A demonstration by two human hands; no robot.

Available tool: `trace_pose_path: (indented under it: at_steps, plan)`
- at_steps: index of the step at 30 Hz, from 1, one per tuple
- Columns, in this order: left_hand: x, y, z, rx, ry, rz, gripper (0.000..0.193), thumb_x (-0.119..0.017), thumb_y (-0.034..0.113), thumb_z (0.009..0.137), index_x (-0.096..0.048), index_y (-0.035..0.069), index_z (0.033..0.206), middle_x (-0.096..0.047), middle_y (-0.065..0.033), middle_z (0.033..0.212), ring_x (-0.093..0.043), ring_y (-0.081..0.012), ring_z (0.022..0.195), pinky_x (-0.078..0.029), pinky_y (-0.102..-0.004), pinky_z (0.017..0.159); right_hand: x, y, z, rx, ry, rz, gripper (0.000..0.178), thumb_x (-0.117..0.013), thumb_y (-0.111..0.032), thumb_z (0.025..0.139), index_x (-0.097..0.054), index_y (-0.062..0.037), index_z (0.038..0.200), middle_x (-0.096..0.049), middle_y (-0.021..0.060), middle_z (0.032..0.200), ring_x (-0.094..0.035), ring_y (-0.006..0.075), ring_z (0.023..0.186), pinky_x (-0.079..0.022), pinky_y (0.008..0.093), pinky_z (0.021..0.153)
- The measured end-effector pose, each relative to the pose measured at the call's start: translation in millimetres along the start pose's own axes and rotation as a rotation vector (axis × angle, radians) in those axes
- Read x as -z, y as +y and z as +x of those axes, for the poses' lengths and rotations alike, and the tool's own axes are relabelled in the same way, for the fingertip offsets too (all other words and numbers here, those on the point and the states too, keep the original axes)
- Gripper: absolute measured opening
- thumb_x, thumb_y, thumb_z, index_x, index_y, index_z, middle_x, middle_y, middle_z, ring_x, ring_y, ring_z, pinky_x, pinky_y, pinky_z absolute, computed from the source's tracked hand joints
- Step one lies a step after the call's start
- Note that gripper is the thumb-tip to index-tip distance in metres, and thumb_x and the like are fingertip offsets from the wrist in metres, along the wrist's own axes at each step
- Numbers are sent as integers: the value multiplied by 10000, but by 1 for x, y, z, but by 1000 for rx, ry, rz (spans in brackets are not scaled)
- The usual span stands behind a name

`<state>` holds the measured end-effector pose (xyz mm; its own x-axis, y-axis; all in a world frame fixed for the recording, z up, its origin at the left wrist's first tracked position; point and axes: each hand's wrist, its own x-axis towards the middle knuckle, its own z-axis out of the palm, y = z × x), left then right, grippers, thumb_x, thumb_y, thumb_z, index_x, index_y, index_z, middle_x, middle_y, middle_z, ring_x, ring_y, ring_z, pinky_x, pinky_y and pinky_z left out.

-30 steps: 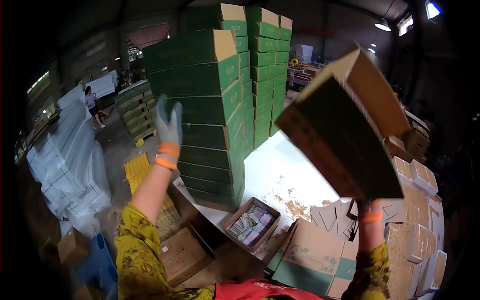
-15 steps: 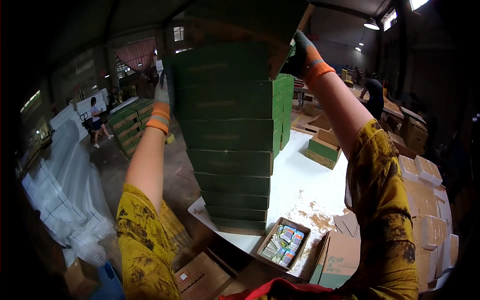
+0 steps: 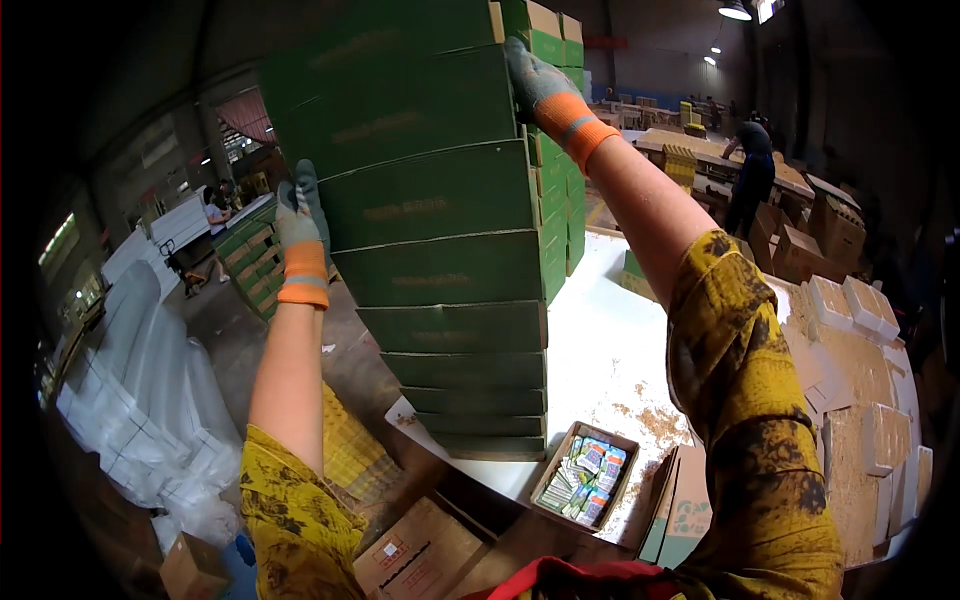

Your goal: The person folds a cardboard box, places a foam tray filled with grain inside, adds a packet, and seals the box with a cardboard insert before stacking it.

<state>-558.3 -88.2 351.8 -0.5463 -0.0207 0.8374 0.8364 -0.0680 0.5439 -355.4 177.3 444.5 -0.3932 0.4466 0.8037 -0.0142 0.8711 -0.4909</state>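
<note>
A tall stack of green cardboard cartons (image 3: 430,195) rises in front of me from the white table, reaching past the top of the view. Against the stack's left side lies my left hand (image 3: 303,210), in a grey glove with an orange cuff, its fingers stretched upward. My right hand (image 3: 545,82), gloved alike, rests higher up at the right edge of an upper carton, fingers extended along its side. Neither hand is wrapped round anything. At the foot of the stack sits a small open carton (image 3: 632,475) filled with small printed packets.
The white table (image 3: 600,350) carries brown crumbs and a folded green-and-brown carton (image 3: 680,505). White blocks (image 3: 885,440) lie at the right. Plastic-wrapped bundles (image 3: 140,370) and another carton stack (image 3: 250,255) stand at the left. A person (image 3: 752,175) bends over a far table.
The raised carton has come down onto the stack. My right hand has moved left to the stack's edge, and my left hand slightly lower. The view has shifted a little.
</note>
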Motion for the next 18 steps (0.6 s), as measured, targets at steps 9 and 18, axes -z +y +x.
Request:
trace_pose_path:
  at_steps: [9,18]
  plan:
    - [36,-36,-72,-58,141,-95,540,-432,304,1032,-341,-26,1450,-433,-181,1449,-442,-275,1304,-334,-332,1082,62,42,-273,-112,-164,429,630,-624,-348,928,-423,-22,1429,-555,206,1340,-580,278,1178,-454,351,1000]
    - [-19,206,-543,350,-1135,-309,633,-600,227,927,-344,-26,1447,-471,-238,1398,-425,-394,1323,-337,-423,1106,364,138,-637,-701,-19,-270,585,-691,-213,879,-479,-24,1391,-522,190,1383,-478,311,1307,-420,381,1045]
